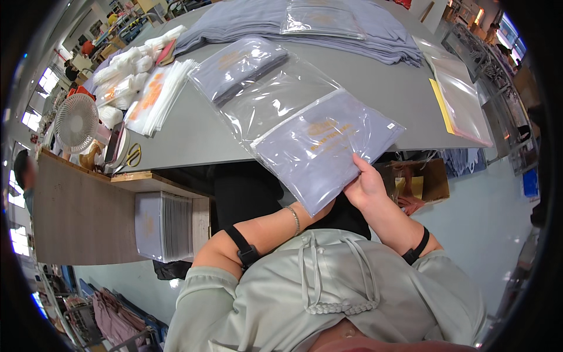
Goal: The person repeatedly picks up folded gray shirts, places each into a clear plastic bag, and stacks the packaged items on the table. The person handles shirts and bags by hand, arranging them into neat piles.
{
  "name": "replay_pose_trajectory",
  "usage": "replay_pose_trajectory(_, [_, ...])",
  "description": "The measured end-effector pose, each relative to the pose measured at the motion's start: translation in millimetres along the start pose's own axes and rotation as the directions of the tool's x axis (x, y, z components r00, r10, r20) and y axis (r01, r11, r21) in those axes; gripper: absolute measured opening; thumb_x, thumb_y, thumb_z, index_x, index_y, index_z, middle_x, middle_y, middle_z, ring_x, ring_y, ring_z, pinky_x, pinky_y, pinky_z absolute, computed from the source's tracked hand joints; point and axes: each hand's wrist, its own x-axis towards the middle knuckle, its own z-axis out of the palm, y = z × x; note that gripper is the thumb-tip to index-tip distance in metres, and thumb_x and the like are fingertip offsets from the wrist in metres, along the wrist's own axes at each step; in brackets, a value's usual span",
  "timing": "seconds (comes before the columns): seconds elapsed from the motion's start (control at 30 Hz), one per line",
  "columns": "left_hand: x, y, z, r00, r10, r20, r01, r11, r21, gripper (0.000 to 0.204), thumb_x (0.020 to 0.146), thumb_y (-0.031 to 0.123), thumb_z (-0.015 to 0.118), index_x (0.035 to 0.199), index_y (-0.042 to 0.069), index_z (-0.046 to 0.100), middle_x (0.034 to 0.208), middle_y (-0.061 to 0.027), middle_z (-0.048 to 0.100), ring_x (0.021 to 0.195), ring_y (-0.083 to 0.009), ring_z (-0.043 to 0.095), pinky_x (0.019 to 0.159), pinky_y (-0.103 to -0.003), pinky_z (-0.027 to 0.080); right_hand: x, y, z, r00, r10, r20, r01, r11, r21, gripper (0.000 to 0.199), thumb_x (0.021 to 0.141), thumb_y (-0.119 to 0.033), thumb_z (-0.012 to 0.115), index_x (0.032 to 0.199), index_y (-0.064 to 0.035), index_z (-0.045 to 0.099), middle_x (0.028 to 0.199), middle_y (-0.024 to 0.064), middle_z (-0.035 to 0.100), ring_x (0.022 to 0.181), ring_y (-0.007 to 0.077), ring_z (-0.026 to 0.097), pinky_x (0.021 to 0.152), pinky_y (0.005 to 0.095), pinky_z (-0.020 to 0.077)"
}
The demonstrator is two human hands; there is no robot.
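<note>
A clear plastic bag with a folded lavender-grey cloth (pixel 346 141) and gold print is held tilted over the near edge of the table. My right hand (pixel 366 186) grips its lower right edge, thumb on top and fingers beneath. My left hand (pixel 319 211) is under the near corner of the bag; its fingers are hidden. Just beyond, a second bagged lavender-grey cloth (pixel 249 64) lies on the table, with clear film stretching between it and the held bag.
Lavender-grey fabric (pixel 234 23) spreads along the far side of the grey table (pixel 193 138). White plastic bags (pixel 158 100), gold-handled scissors (pixel 134 155) and a fan (pixel 76 123) stand left. Clear bags (pixel 457 100) lie right. Packed bags (pixel 164 226) fill a wooden shelf below.
</note>
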Motion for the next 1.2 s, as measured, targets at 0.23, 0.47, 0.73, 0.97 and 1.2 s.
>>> replay_pose_trajectory(0.23, [18.6, -5.5, -31.4, 0.966, -0.172, 0.192, 0.247, 0.827, -0.506, 0.031, 0.080, 0.012, 0.049, 0.107, -0.001, 0.056, 0.095, -0.0168, 0.060, 0.087, -0.0315, 0.060, 0.079, -0.043, 0.046, 22.2, 10.5, 15.7, 0.998, -0.029, 0.064, 0.029, 1.000, 0.003, 0.044, 0.096, -0.022, 0.045, 0.133, 0.0005, 0.037, 0.135, 0.0128, 0.043, 0.124, 0.0284, 0.041, 0.108, 0.0439, 0.0288])
replay_pose_trajectory(0.47, [19.8, 0.1, -10.0, 0.902, -0.372, 0.221, 0.420, 0.631, -0.652, 0.028, 0.087, 0.014, 0.047, 0.111, 0.003, 0.056, 0.104, -0.0144, 0.059, 0.096, -0.0299, 0.058, 0.083, -0.042, 0.045, 9.7, 6.0, 13.5, 1.000, 0.005, -0.027, -0.006, 0.999, -0.049, 0.041, 0.097, -0.020, 0.042, 0.132, -0.0003, 0.038, 0.135, 0.0126, 0.044, 0.123, 0.0288, 0.042, 0.107, 0.0446, 0.0295])
replay_pose_trajectory(0.73, [21.5, -8.3, -19.9, 0.831, -0.050, 0.554, 0.191, 0.961, -0.200, 0.049, 0.083, 0.020, 0.053, 0.127, -0.001, 0.049, 0.130, -0.0191, 0.047, 0.123, -0.0386, 0.039, 0.101, -0.052, 0.033, 88.8, 32.8, 33.1, 0.992, 0.028, 0.125, -0.023, 0.999, -0.038, 0.042, 0.096, -0.021, 0.045, 0.131, -0.0001, 0.039, 0.133, 0.0124, 0.046, 0.122, 0.0282, 0.043, 0.106, 0.0447, 0.0298])
replay_pose_trajectory(0.97, [28.8, -17.4, -41.0, 0.804, -0.135, 0.580, 0.343, 0.901, -0.265, 0.049, 0.084, 0.020, 0.052, 0.130, 0.001, 0.048, 0.139, -0.0187, 0.036, 0.130, -0.0356, 0.030, 0.100, -0.059, 0.033, 150.6, 55.8, 84.3, 0.977, 0.129, 0.167, -0.140, 0.988, 0.061, 0.038, 0.097, -0.020, 0.043, 0.128, 0.0018, 0.042, 0.127, 0.0158, 0.049, 0.117, 0.0297, 0.047, 0.104, 0.0452, 0.0336])
replay_pose_trajectory(1.2, [25.0, -28.0, -50.5, 0.843, -0.137, 0.520, 0.316, 0.909, -0.273, 0.050, 0.081, 0.021, 0.054, 0.125, -0.002, 0.049, 0.136, -0.0241, 0.035, 0.131, -0.0401, 0.029, 0.095, -0.059, 0.038, 157.4, 52.7, 85.0, 0.988, 0.119, 0.103, -0.111, 0.990, -0.082, 0.037, 0.098, -0.019, 0.041, 0.128, 0.0021, 0.040, 0.127, 0.0170, 0.048, 0.114, 0.0316, 0.050, 0.097, 0.0460, 0.0406])
